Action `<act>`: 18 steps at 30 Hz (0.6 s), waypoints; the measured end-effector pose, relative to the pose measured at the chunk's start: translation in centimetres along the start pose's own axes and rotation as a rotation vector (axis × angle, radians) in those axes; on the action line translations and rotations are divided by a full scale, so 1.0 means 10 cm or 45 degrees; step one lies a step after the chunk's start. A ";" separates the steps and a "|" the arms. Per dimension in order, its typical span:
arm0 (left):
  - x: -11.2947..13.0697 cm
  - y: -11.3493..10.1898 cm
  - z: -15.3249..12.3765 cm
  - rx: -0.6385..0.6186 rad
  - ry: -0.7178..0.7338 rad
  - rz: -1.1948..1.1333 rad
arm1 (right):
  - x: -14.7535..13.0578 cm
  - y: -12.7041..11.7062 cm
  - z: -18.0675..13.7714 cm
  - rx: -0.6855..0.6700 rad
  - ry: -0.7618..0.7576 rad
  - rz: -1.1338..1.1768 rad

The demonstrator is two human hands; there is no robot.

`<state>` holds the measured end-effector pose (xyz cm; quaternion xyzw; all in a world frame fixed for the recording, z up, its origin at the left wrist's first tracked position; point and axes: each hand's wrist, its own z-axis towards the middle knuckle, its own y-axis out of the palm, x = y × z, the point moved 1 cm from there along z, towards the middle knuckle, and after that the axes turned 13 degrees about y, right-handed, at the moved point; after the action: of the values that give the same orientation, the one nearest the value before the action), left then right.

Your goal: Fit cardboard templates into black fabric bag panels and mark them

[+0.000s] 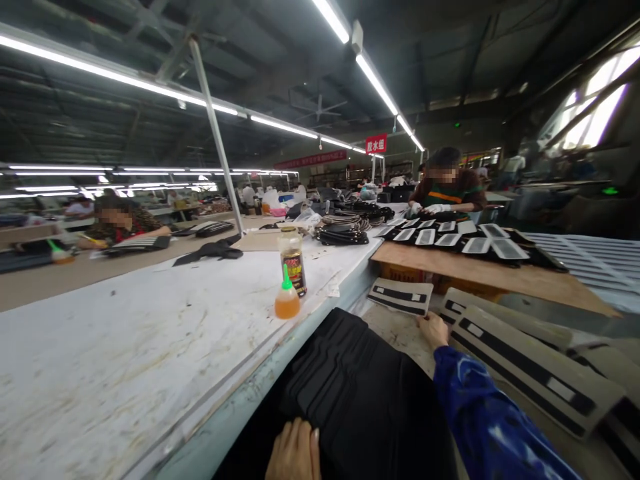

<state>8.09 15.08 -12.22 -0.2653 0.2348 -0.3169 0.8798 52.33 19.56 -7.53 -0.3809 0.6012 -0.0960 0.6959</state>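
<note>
My left hand point(294, 450) lies flat on a stack of black sheet pieces point(370, 380) at the table's front edge, fingers stretched out. The pieces overlap in staggered layers. Off to the right, my right hand point(434, 331) pinches the near corner of a beige panel point(401, 297) that carries a black strip with small white patches. Larger beige panels point(530, 370) of the same kind lie just right of that hand, partly overlapping each other. A blue sleeve point(480, 407) covers my right forearm.
On the white tabletop point(125, 373) stand a squeeze bottle point(287, 305) of orange liquid with a green nozzle and a labelled jar point(294, 260). Behind are stacked black pieces point(343, 233). A co-worker in white gloves point(437, 209) works beyond a brown board point(480, 273); another person point(117, 223) sits left.
</note>
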 end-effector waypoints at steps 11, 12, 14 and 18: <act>0.13 -0.43 0.21 -0.013 -0.072 -0.180 | 0.97 -1.10 -1.53 0.000 -0.071 0.070; 0.15 -0.49 0.23 -0.007 -0.082 -0.190 | 1.10 -1.19 -1.76 0.017 -0.071 0.101; 0.18 -0.63 0.25 0.002 -0.097 -0.211 | 1.34 -1.30 -2.16 0.063 -0.068 0.193; 0.21 -0.86 0.22 0.029 -0.124 -0.259 | 1.54 -1.38 -2.61 0.220 -0.055 0.456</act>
<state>7.09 8.70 -5.77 -0.2927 0.1598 -0.3940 0.8565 37.04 -9.92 -10.00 -0.2087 0.6337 -0.0135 0.7447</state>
